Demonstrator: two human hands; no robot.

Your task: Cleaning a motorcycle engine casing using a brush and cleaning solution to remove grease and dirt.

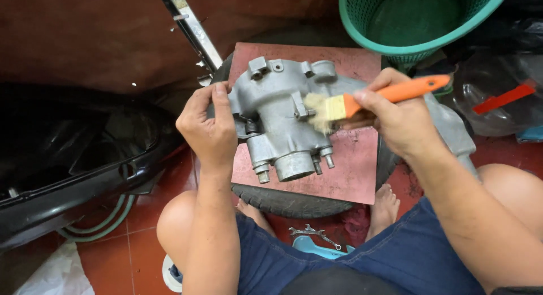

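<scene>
Denim-clad thighs (396, 255) nearest | left hand (208, 128) clamps grey cast-metal engine casing (283, 119) edge, steadying it on red board (350, 176) over tyre (288, 201) | right hand (399, 117) grasps orange-handled brush (362, 102), bristles touching casing | casing's far side hidden | green mesh basket (418, 18) cut off.

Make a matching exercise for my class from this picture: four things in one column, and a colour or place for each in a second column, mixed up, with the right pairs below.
Things:
1. brush
2. metal engine part
3. basket
4. wrenches

Descriptions:
A. green, at the top of the view
B. on the floor between the person's feet
C. orange handle, held in the right hand
D. grey, on a reddish board over a tyre, steadied by the left hand

Pairs: 1-C, 2-D, 3-A, 4-B
</scene>
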